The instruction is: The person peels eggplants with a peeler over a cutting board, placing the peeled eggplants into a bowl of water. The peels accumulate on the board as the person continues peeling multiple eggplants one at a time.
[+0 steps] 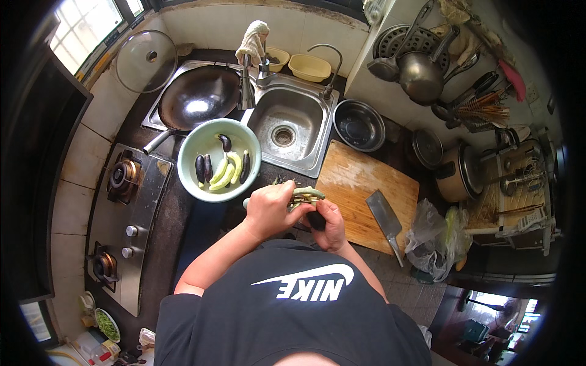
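Note:
My left hand (274, 206) grips a peeler (306, 198), whose metal blade lies against an eggplant (317, 220). That eggplant is partly peeled, pale green at the far end and dark purple at the near end. My right hand (333, 224) holds it by the dark end. Both hands are in front of my chest, near the counter's front edge. Just left of them stands a pale green basin (183, 176) with water. In it lie several dark unpeeled eggplants (200, 169) and pale peeled eggplants (223, 176). Dark peelings (284, 179) are partly hidden behind my left hand.
A wooden cutting board (348, 192) lies to the right, with a cleaver (384, 212) on it. Beyond are a steel sink (261, 128), a wok (183, 96) and a dark metal bowl (359, 126). A gas stove (137, 201) is left; plastic bags (428, 233) lie right.

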The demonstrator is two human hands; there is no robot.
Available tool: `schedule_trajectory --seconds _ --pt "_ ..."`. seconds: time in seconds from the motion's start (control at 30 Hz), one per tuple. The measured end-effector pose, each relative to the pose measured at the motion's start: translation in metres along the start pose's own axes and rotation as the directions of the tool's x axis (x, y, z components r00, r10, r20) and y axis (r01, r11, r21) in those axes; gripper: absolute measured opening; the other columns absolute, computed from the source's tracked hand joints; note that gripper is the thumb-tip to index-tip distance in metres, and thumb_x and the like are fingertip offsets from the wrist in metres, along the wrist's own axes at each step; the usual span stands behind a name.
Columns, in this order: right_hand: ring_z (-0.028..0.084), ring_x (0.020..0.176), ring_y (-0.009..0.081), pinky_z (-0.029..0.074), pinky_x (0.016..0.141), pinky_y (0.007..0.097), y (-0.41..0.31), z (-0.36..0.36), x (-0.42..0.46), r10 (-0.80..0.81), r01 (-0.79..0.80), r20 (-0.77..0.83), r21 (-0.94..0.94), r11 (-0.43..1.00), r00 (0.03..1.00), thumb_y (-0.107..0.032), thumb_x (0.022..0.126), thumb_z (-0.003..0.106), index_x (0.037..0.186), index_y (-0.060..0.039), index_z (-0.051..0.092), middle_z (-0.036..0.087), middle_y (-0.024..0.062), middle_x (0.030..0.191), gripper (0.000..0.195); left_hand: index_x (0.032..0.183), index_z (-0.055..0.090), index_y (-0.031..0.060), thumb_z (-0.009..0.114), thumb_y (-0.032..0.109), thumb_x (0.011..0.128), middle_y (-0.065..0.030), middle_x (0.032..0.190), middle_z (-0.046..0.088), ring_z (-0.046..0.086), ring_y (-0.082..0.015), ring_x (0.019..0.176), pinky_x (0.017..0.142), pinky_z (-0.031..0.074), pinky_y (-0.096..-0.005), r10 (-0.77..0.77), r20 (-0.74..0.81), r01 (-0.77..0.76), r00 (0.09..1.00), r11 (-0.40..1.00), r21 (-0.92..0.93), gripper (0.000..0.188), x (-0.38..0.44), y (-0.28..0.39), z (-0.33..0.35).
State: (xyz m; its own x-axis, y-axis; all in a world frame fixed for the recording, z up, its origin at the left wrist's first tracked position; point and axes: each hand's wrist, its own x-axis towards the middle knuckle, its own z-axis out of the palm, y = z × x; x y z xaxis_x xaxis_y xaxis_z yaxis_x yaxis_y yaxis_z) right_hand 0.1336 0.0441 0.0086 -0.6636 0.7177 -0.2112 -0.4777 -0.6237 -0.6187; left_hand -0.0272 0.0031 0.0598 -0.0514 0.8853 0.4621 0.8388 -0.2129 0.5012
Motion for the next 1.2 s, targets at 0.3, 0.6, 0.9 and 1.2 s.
schedule_trajectory --seconds 0.3,0.6,0.9,1.2 --pt "0.057 0.070 0.0108 0.045 0.062 0.0233 0.002 0.004 -0.001 -0.030 0.029 -0.054 -0.012 0.999 0.998 -0.018 0.090 0.051 0.097 -0.0016 0.060 0.062 0.0055 0.087 0.020 0.075 0.051 0.0042 0.069 0.043 0.071 -0.0123 0.059 0.057 0.059 -0.0271 0.054 0.048 0.046 -0.0337 -0.010 0.029 0.011 1.000 1.000 -0.021 0.043 -0.004 0.002 0.003" --pt "0.059 0.075 0.0118 0.048 0.065 0.0245 0.005 0.001 0.000 -0.042 0.042 -0.054 0.007 0.999 0.998 -0.017 0.089 0.051 0.098 -0.0013 0.060 0.063 0.0056 0.089 0.020 0.078 0.053 0.0031 0.069 0.036 0.072 -0.0125 0.063 0.058 0.060 -0.0283 0.056 0.050 0.047 -0.0341 -0.034 0.085 0.040 0.996 0.997 -0.069 0.037 -0.004 0.007 0.004" --pt "0.051 0.066 0.0067 0.041 0.056 0.0206 -0.002 0.006 0.000 -0.049 0.038 -0.085 -0.128 0.991 0.995 -0.020 0.090 0.051 0.113 -0.0007 0.057 0.061 0.0014 0.084 0.031 0.084 0.059 0.0052 0.069 0.010 0.072 -0.0104 0.068 0.058 0.059 -0.0258 0.059 0.053 0.046 -0.0311 -0.095 -0.089 0.050 0.991 0.907 -0.418 0.017 -0.004 0.004 0.014" --pt "0.052 0.064 0.0126 0.042 0.054 0.0238 0.002 -0.011 0.008 -0.011 0.026 -0.246 0.058 0.998 0.969 -0.023 0.090 0.050 0.099 -0.0013 0.057 0.060 0.0077 0.083 0.025 0.084 0.063 0.0027 0.069 0.009 0.071 -0.0113 0.070 0.060 0.059 -0.0199 0.059 0.055 0.045 -0.0292 -0.349 0.023 0.284 0.937 0.721 -0.632 0.015 -0.021 0.004 0.027"
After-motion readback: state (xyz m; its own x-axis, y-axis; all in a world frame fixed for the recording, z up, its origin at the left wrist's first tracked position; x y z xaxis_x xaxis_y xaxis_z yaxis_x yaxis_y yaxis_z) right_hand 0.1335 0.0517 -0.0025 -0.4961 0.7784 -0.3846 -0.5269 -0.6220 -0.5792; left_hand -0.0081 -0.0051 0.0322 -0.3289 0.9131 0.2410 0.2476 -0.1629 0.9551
